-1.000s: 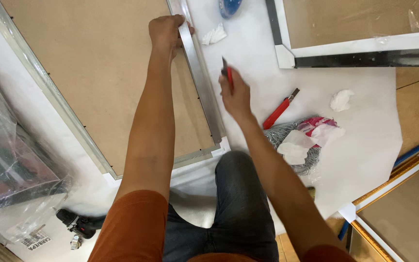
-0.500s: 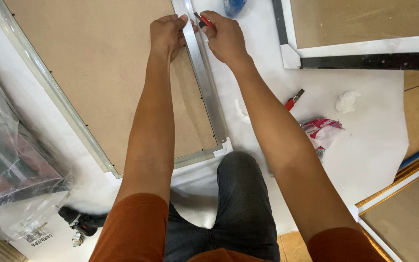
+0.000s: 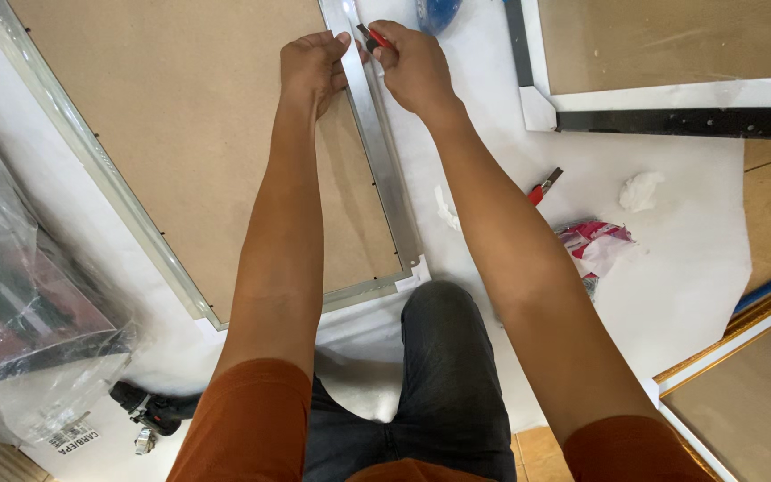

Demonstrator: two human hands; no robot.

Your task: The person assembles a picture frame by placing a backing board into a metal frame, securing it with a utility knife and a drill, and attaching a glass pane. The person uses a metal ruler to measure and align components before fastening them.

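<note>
A large picture frame (image 3: 384, 183) lies face down on white sheeting, its brown backing board (image 3: 189, 134) up and its silver rail running toward me. My left hand (image 3: 312, 64) presses on the rail's inner edge near the top. My right hand (image 3: 412, 64) is closed on a small red-handled tool (image 3: 371, 37), whose tip meets the rail just beside my left fingers. A second red-handled cutter (image 3: 542, 187) lies on the sheeting to the right of my right forearm.
Another frame (image 3: 662, 112) with white and dark rails lies at the top right. Crumpled paper (image 3: 640, 189) and a pink wrapper (image 3: 595, 243) sit on the right. Gold and white frames (image 3: 742, 375) lean at the lower right. Plastic-wrapped items (image 3: 20, 303) are on the left.
My right hand went from the sheeting beside the frame up to the rail with the red-handled tool and now works next to my left hand. The view has shifted slightly.
</note>
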